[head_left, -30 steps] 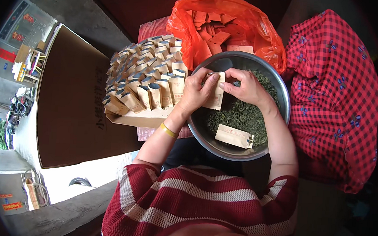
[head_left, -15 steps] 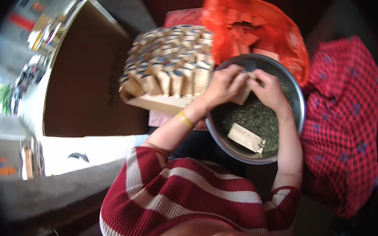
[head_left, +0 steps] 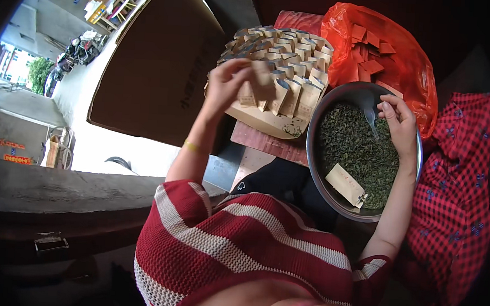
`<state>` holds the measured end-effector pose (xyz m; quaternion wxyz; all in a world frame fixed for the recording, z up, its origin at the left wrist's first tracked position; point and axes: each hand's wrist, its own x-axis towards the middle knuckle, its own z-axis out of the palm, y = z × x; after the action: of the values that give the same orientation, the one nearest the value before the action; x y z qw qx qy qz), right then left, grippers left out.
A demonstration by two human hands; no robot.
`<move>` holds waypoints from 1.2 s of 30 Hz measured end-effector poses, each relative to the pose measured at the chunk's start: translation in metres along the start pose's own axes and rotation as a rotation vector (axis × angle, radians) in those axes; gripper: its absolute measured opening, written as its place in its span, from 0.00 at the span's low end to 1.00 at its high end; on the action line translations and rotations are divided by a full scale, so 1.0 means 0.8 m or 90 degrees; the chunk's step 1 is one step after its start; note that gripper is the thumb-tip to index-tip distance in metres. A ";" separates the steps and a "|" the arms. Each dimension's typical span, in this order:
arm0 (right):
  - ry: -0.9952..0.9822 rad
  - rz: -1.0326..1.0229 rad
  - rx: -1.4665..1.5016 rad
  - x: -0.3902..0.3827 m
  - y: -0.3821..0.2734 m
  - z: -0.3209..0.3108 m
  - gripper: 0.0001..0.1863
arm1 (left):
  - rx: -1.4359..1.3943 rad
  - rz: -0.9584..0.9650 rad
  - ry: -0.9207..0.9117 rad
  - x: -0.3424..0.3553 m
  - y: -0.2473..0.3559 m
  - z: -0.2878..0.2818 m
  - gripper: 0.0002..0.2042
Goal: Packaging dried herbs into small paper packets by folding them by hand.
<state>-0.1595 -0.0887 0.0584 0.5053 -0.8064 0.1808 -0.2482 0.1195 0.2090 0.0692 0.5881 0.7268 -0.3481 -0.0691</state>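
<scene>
My left hand [head_left: 225, 87] is raised over the left part of a carton tray [head_left: 264, 120] packed with upright brown paper packets [head_left: 293, 97]. Its thumb and fingers pinch a paper packet [head_left: 265, 81] smeared by motion. My right hand [head_left: 399, 126] hovers at the right side of a metal basin [head_left: 314, 157] of dried green leaves [head_left: 350, 134]. Its fingers are curled against the thumb; whether something small is between them is hidden. Beside those fingertips, a clear plastic spoon [head_left: 369, 113] rests on the leaves. One flat paper packet [head_left: 345, 184] lies in the basin's near side.
Behind the basin, an orange-red plastic bag [head_left: 341, 52] holds several red paper pieces [head_left: 371, 62]. A red-and-black checked cloth [head_left: 449, 210] bulges on the right. A big cardboard box [head_left: 155, 63] stands on the left. The tray sits on a reddish board [head_left: 268, 143].
Both hands were together over the basin on a packet. My left hand has carried it left to the tray, while my right hand stayed above the basin. The view has shifted.
</scene>
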 end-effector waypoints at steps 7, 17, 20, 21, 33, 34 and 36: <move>-0.024 -0.012 -0.026 0.003 0.001 0.009 0.14 | 0.188 -0.109 0.108 -0.020 -0.075 -0.096 0.11; 0.002 -0.076 -0.103 0.019 0.064 0.002 0.09 | 0.132 0.130 0.003 -0.025 -0.018 0.043 0.09; 0.010 -0.031 -0.270 0.017 0.062 0.001 0.09 | 0.145 0.199 -0.425 -0.059 0.035 0.138 0.11; -0.007 0.048 -0.312 0.013 0.059 -0.003 0.11 | 0.196 0.318 -0.543 -0.069 0.047 0.169 0.12; -0.192 0.144 -0.520 0.007 0.073 0.007 0.11 | 0.255 0.375 -0.859 -0.112 0.058 0.267 0.29; -0.198 0.154 -0.513 0.008 0.073 0.005 0.11 | 0.257 0.377 -0.863 -0.104 0.062 0.262 0.29; -0.204 0.165 -0.505 0.009 0.071 0.005 0.11 | 0.170 0.276 -0.890 -0.090 0.070 0.253 0.31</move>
<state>-0.1539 -0.1137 0.0070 0.2056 -0.9369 0.2807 0.0336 -0.0611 0.0845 0.0372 0.1367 0.4934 -0.7823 -0.3547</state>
